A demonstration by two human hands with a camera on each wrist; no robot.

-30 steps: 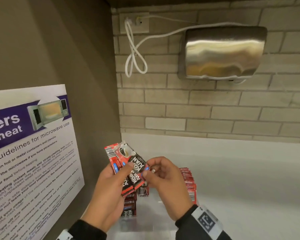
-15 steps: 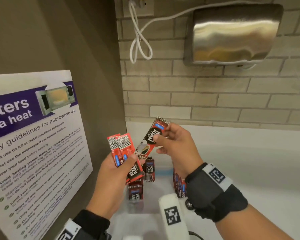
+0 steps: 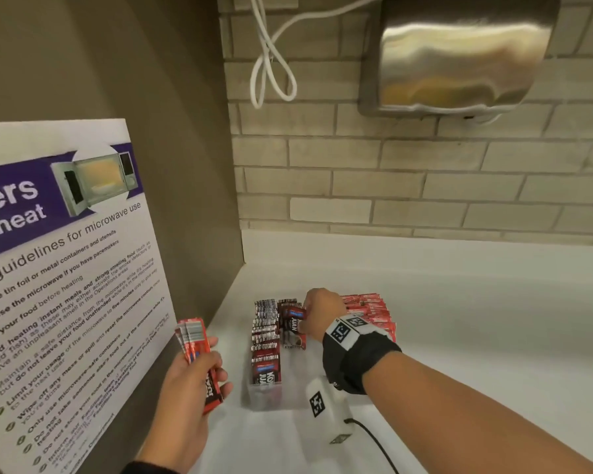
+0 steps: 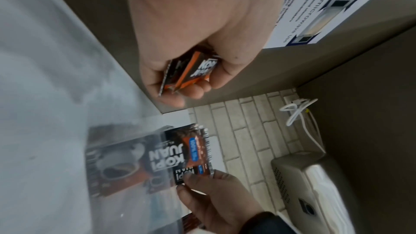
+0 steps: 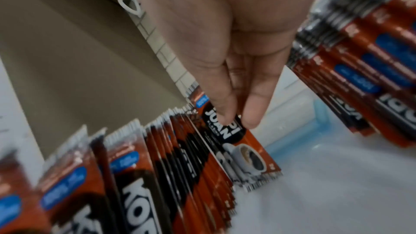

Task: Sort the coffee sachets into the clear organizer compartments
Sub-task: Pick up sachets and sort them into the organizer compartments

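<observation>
Head view: right hand (image 3: 324, 313), raised with one sachet (image 3: 293, 328) half a second ago, now pinches it with its fingers (image 5: 227, 111) inside the clear organizer (image 3: 271, 396), against the left row (image 3: 265, 340). Second row (image 3: 370, 311) stands right. Left hand (image 3: 189, 381) grips the remaining sachets (image 3: 199, 357) over the desk (image 3: 459, 319). Placement nearly done.

A white desk (image 3: 459, 319) meets a pale brick wall (image 3: 391, 172) at the back. On this wall hangs a steel hand dryer (image 3: 459, 56), its white cord (image 3: 271, 63) looped just to its left. On the brown side panel (image 3: 134, 63) at left, a microwave-safety poster (image 3: 59, 268) shows a purple band and a picture of a microwave.
</observation>
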